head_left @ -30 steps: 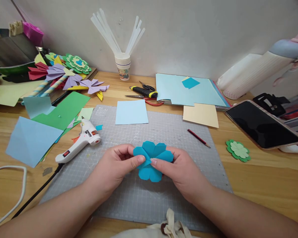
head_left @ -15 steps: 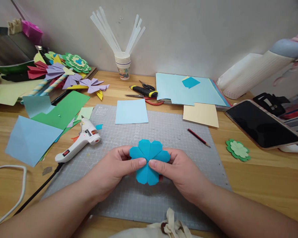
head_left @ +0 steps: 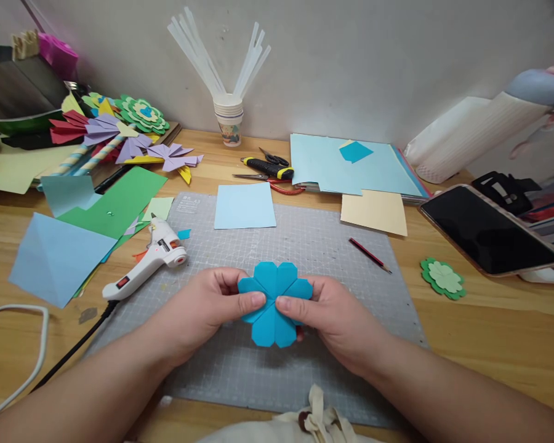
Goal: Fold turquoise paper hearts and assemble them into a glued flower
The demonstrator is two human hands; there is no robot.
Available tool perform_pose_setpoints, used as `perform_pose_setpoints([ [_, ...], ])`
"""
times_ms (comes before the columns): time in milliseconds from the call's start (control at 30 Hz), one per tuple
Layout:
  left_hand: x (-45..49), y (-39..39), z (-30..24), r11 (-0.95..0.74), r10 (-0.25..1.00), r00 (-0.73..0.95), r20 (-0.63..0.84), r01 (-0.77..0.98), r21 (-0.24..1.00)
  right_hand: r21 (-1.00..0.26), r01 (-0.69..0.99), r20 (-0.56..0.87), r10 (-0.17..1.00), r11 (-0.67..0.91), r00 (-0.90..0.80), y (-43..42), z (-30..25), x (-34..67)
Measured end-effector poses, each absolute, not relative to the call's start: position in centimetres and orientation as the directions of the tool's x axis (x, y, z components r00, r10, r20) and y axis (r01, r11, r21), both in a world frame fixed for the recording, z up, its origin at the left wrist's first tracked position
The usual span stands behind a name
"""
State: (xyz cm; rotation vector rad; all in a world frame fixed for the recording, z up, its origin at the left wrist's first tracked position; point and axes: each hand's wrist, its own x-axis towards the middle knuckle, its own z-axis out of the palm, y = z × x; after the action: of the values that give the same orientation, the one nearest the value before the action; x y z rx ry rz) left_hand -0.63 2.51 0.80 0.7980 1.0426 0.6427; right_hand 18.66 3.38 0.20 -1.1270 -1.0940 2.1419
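Note:
A bright blue paper flower [head_left: 274, 329], creased from its centre out to notched petals, is held up above the grey cutting mat [head_left: 240, 384]. My left hand [head_left: 216, 298] pinches its left side, thumb on top and fingers behind. On the right side my right hand [head_left: 330, 307] grips it the same way, with the thumb tip close to the centre. The fingers beneath the paper are mostly hidden. Beyond the flower, a light blue paper square [head_left: 244, 206] lies at the mat's far edge.
Left of my hands rests a corded glue gun [head_left: 148, 261] beside coloured sheets [head_left: 64, 258]. To the right are a pencil [head_left: 369, 255], a layered green paper flower [head_left: 443, 278] and a phone [head_left: 489, 231]. Scissors and a black-yellow cutter [head_left: 268, 168] lie behind, near paper cups [head_left: 229, 120] with glue sticks.
My left thumb has slid slightly outward from the flower's centre. The flower has shifted a little left and down; both hands still hold it.

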Motion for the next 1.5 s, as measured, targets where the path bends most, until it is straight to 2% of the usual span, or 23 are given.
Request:
perform_pose_setpoints([
  [300, -0.4, 2.8, 1.1, 0.428, 0.877, 0.232, -0.421, 0.022, 0.903, -0.870, -0.029, -0.433, 0.789, -0.493, -0.436, 3.5, 0.2, 18.7],
  [733, -0.8, 2.9, 1.4, 0.414, 0.866, 0.249, -0.433, 0.125, 0.901, -0.830, -0.069, -0.452, 0.741, -0.553, -0.496, 3.5, -0.2, 18.7],
  [1133, -0.3, 2.5, 0.7, 0.502, 0.827, 0.329, -0.456, -0.066, 0.863, -0.871, -0.009, -0.426, 0.764, -0.491, -0.485, 3.4, 0.2, 18.6],
  [1333, -0.3, 2.6, 0.5, 0.493, 0.835, 0.254, -0.488, 0.048, 0.869, -0.876, -0.001, -0.428, 0.779, -0.482, -0.459, 3.3, 0.0, 18.5],
  [1500, -0.3, 2.7, 0.8, 0.462, 0.835, 0.268, -0.481, 0.136, 0.876, -0.868, -0.030, -0.428, 0.775, -0.496, -0.465, 3.2, 0.2, 18.5],
])
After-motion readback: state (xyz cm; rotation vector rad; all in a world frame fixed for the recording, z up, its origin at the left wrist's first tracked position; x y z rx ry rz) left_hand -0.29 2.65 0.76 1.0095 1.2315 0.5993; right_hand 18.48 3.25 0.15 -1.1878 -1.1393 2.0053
